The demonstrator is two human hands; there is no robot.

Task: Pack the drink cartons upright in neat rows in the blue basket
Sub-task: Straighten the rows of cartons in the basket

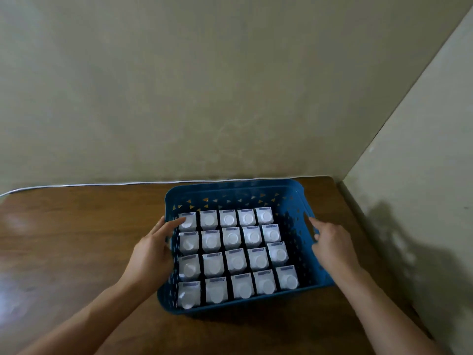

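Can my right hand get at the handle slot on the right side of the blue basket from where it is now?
Probably yes. The right hand sits just outside the blue plastic basket's right wall, fingertips at the handle slot, with nothing between them.

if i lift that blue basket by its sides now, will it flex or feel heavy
Probably heavy: the blue basket holds twenty upright drink cartons in four rows. Its thin perforated plastic walls may bow somewhat under that load. The right side has a bare strip, so cartons could slide or tip that way if it tilts. The left hand and right hand sit at opposite sides, which should help keep it level.
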